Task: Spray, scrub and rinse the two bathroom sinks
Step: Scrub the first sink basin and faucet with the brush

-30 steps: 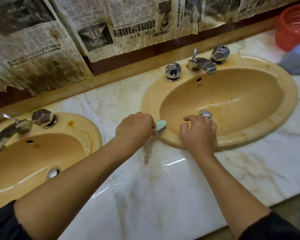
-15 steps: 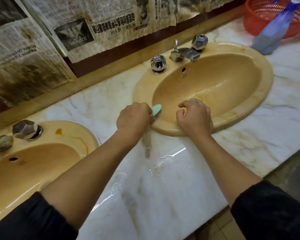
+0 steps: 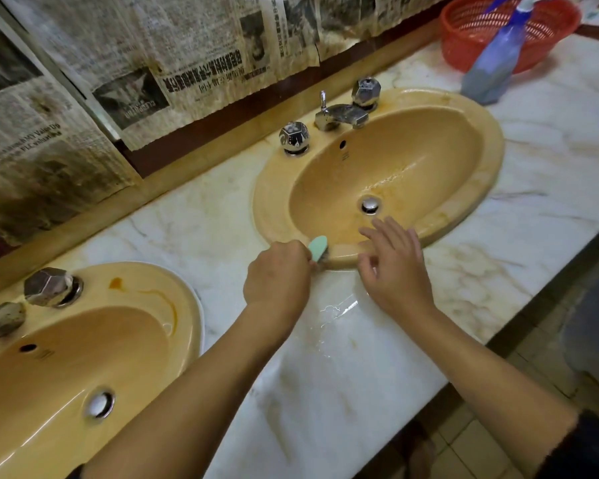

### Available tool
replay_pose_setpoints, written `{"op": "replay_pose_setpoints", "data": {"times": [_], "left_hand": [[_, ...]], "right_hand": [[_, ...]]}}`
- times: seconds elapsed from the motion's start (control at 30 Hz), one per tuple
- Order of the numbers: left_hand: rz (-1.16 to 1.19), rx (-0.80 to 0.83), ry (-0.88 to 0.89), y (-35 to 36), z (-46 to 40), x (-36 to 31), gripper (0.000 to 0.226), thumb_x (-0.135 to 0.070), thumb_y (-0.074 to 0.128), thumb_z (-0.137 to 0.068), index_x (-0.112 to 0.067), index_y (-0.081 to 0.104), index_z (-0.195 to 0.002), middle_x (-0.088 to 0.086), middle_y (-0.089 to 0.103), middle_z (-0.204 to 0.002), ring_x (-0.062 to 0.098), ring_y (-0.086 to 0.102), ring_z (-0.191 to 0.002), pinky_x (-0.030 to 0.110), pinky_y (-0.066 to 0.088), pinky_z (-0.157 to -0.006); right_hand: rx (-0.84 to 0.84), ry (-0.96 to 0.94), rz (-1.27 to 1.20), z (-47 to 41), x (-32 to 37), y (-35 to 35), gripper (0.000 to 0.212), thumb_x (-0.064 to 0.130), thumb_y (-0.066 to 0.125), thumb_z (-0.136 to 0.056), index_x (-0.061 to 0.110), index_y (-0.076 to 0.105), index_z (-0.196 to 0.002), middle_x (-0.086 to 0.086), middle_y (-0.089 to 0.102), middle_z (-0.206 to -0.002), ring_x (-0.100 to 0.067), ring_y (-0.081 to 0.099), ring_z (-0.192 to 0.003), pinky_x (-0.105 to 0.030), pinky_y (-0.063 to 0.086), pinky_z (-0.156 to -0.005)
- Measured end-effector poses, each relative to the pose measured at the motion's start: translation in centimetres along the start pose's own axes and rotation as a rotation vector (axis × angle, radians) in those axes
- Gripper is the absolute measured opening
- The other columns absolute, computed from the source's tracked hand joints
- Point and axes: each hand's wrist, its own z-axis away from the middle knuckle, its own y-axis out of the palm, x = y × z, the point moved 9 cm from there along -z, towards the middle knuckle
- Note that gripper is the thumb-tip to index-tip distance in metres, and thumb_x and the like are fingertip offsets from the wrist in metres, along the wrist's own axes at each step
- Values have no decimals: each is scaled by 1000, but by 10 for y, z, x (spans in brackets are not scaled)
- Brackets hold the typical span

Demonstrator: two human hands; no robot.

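A left hand (image 3: pixel 277 274) gripped a green brush (image 3: pixel 318 248) against the right sink's (image 3: pixel 478 188) front rim; the right hand (image 3: pixel 393 267), fingers spread, hovered just beside.

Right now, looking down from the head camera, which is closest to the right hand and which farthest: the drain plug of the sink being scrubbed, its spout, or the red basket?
From the right hand:
1. Drain plug, just beyond the fingertips, in the bowl.
2. Spout, at the sink's back rim.
3. Red basket, far right corner of the counter.
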Motion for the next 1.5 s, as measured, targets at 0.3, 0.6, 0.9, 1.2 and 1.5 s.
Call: {"op": "replay_pose_setpoints", "data": {"times": [0.3, 0.6, 0.9, 1.2, 1.5], "left_hand": [[-47, -44, -20, -2, 4, -11, 32, -38, 47, -103, -16, 69, -106, 10, 64, -97, 32, 47, -76, 35, 36, -67], [-3, 7, -19, -2, -1, -27, 34, -41, 46, -103, -16, 69, -103, 12, 64, -99, 32, 48, -77, 35, 37, -68], [21, 4, -33, 3, -6, -33, 33, -42, 49, -101, -17, 70, -105, 11, 64, -97, 34, 52, -81, 35, 39, -68], [15, -26, -45, 6, 5, -42, 31, -39, 48, -102, -18, 71, -102, 10, 64, -93, 34, 54, -79, 34, 39, -66], [-48, -74, -106, 9, 14, -55, 37, -43, 43, -104, -18, 70, -106, 11, 65, -93, 36, 60, -85, 36, 41, -68]], "right_hand": [[-46, 312, 262, 47, -51, -8, 89, 53, 45, -94, 13, -1, -159, -8, -6, -167, -22, -8, -154, -43, 3, -125], [-1, 399, 402, 48, -58, -6, 92, 60, 29, -90, -2, 14, -156, -22, 7, -164, -31, 0, -153, -46, 4, -124], [-22, 389, 416, 48, -58, -9, 91, 60, 30, -90, -1, 15, -156, -21, 8, -164, -30, 1, -154, -46, 4, -125], [-28, 357, 346, 41, -65, -19, 77, 54, 49, -89, 3, 39, -146, -16, 34, -155, -31, 25, -146, -43, 22, -118], [30, 256, 333, 4, -134, -65, 58, 42, 49, -92, 7, 43, -139, -10, 40, -148, -27, 29, -140, -43, 24, -115]]}}
